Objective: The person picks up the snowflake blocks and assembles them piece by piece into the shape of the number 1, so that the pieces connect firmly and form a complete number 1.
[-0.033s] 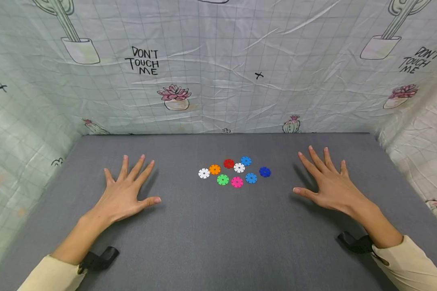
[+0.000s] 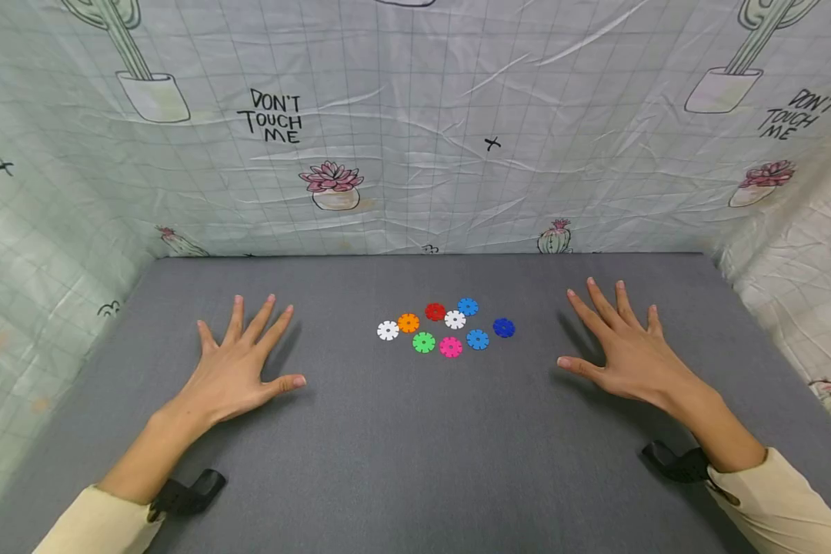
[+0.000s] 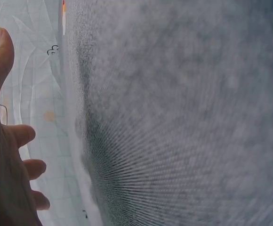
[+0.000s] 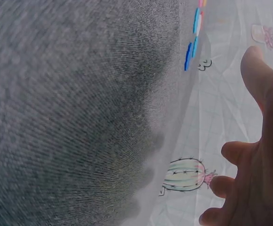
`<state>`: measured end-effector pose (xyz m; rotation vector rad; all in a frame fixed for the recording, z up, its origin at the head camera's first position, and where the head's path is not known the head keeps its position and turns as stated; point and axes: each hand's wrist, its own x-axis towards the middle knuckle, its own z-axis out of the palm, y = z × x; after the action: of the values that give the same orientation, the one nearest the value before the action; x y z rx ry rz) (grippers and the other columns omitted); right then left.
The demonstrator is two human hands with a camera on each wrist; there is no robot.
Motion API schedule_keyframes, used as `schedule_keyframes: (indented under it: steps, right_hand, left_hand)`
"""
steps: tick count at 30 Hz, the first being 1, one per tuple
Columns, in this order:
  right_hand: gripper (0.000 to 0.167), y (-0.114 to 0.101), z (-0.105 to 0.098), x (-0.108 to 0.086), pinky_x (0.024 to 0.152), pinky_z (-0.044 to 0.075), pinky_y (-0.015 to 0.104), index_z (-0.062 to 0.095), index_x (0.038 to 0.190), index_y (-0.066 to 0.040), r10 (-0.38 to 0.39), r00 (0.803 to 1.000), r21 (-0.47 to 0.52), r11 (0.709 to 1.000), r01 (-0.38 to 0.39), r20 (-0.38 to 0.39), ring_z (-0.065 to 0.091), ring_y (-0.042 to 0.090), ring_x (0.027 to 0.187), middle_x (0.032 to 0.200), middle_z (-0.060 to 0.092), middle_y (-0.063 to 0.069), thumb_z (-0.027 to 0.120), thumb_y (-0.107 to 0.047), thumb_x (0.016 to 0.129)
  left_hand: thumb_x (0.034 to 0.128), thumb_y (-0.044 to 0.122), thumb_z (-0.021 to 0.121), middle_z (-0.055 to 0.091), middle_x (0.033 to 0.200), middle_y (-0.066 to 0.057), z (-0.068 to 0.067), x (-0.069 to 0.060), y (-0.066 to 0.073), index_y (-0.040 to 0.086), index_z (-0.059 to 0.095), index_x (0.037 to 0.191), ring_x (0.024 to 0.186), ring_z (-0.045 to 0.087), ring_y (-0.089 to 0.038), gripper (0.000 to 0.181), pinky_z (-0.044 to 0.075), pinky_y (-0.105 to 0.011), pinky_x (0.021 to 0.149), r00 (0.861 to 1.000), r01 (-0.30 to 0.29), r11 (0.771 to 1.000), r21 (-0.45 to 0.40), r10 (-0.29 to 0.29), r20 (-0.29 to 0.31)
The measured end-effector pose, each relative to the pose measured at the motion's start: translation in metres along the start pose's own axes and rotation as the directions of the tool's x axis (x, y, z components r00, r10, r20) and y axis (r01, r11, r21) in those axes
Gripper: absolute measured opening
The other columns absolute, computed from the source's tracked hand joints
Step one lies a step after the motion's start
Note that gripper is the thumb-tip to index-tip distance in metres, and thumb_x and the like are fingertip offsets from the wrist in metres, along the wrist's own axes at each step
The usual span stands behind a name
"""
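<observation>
Several flat, notched plastic discs lie in a loose cluster on the grey tabletop in the head view. White (image 2: 383, 331), orange (image 2: 404, 323) and green (image 2: 418, 344) discs are on the left. Red (image 2: 430, 312), second white (image 2: 450, 320), light blue (image 2: 462, 307) and pink (image 2: 446, 348) discs lie in the middle. Another light blue disc (image 2: 473, 340) and a dark blue disc (image 2: 499, 328) are on the right. My left hand (image 2: 231, 377), left of the cluster, has its fingers spread and holds nothing. Opposite, my right hand (image 2: 630, 358) is likewise spread, holding nothing, nearest the dark blue disc.
Grey cloth (image 2: 415, 454) covers the table. A white grid-patterned sheet (image 2: 415, 100) with printed cacti hangs behind it and along both sides. Each wrist wears a black strap mount, the left one (image 2: 188, 494) and the right one (image 2: 677, 463), below beige sleeves.
</observation>
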<state>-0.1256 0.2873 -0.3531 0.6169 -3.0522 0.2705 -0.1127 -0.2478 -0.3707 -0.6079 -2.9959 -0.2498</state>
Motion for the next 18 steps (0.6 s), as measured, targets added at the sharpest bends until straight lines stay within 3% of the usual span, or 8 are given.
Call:
schedule_keyframes:
  steps: [18]
  right_hand:
    - [0.095,-0.0012,0.0079,0.0008,0.096,-0.003,0.076,0.006,0.155,-0.026,0.01,1.0,-0.007,1.0,-0.01,0.015,-0.017,0.034,0.141,0.159,-0.008,0.005,0.059,-0.063,0.085]
  left_hand:
    - [0.0826,0.066,0.057,0.014,0.156,-0.019,0.0012,-0.0013,0.0004,0.016,0.017,0.154,0.138,-0.007,-0.049,0.096,-0.001,-0.083,0.086,1.0,-0.004,1.0,-0.006,0.004,-0.008]
